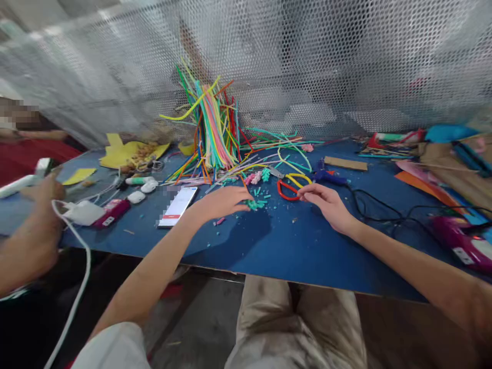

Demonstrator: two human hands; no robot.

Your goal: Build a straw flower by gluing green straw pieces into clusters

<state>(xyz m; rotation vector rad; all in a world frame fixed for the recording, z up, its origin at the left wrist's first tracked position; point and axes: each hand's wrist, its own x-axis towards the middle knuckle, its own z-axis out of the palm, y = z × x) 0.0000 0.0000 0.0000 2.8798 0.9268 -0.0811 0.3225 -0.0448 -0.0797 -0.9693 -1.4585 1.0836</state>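
Observation:
Scissors (288, 193) with one red and one yellow handle lie on the blue table, blades pointing away to the left. My right hand (326, 202) pinches the near end of their handles between thumb and fingers. My left hand (223, 201) hovers low over small cut teal pieces (257, 204), fingers stretched out and a little apart, with nothing seen in them. Just behind lie a fuzzy teal shape (265, 175) and a fuzzy pink one (253, 178). A tall bundle of coloured pipe cleaners (215, 128) stands at the back.
A phone (178, 206) lies left of my left hand. To the right are a blue glue gun (330, 177), black cables, a cardboard strip (346, 163) and a purple power strip (461, 243). Another person's hand (42, 220) is at the left, near a white cable. Metal mesh rises behind.

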